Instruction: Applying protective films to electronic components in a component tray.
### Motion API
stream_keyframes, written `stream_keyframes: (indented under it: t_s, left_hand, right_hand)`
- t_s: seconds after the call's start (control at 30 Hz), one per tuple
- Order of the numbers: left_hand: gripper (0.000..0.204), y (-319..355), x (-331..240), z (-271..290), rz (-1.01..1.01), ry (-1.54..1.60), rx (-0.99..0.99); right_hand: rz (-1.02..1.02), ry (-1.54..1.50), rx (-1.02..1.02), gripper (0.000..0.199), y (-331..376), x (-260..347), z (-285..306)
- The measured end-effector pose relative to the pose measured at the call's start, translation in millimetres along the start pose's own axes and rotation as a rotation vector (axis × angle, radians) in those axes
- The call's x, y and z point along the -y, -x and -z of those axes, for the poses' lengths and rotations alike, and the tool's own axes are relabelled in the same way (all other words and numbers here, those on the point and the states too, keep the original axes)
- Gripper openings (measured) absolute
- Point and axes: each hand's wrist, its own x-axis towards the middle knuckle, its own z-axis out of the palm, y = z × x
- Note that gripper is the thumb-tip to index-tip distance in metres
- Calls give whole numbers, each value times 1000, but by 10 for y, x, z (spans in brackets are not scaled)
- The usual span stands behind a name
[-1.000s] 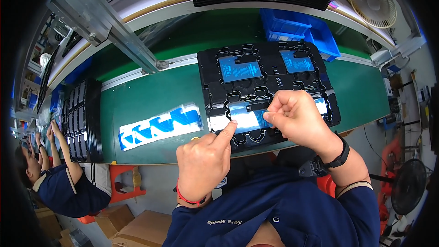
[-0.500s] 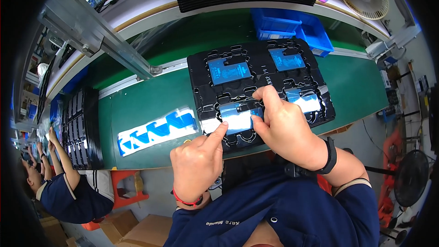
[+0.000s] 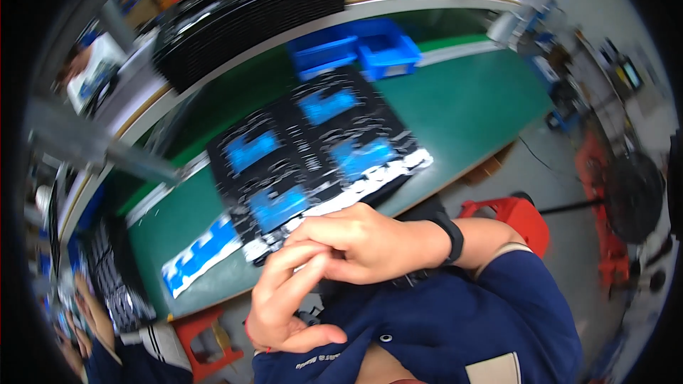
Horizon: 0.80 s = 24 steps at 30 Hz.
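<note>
My left hand [image 3: 288,306] and right hand [image 3: 370,242] meet in front of my chest, off the near table edge. The left fingers are stretched out with the thumb apart. My right fingers bend in against the left fingertips, and anything between them is too blurred or hidden to make out. Beyond the hands lies a black moulded tray [image 3: 284,122] holding several flat blue packs that look like batteries, such as the near-left pack [image 3: 279,206]. Neither hand touches them. Left of the tray, a white sheet with blue film pieces [image 3: 203,252] lies on the green table [image 3: 462,92].
Blue bins [image 3: 388,50] stand behind the tray, under a shelf with stacked black trays [image 3: 249,28]. More black trays [image 3: 114,277] are piled at the table's left end, near another person's arm [image 3: 96,313]. A red stool [image 3: 523,220] is at right.
Both hands have drawn back from the near-left pack toward my chest and come together. The view has turned, so the tray appears further left and tilted. The packs remain in the tray.
</note>
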Motion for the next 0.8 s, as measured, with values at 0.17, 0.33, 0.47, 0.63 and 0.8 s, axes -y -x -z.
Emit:
stream_keyframes:
  t_s: [0.17, 0.33, 0.47, 0.63, 0.8]
  left_hand:
    - [69, 45, 65, -133, 113, -171, -442]
    - [42, 331, 489, 210, 687, -635, -568]
    - [48, 351, 808, 116, 676, -427, -576]
    - [63, -107, 415, -73, 998, -617, -451]
    - [59, -26, 415, -67, 973, -637, -456]
  right_hand:
    - [-75, 79, -256, 17, 751, -8, 913]
    - [-358, -252, -1175, 18, 2702, -437, 2124]
    - [-507, -365, -1932, 16, 4326, -1574, 2318]
    - [-1040, 196, -1793, 17, 4914, -2929, 2065]
    - [-1479, 544, -1291, 18, 4953, -3738, 2329]
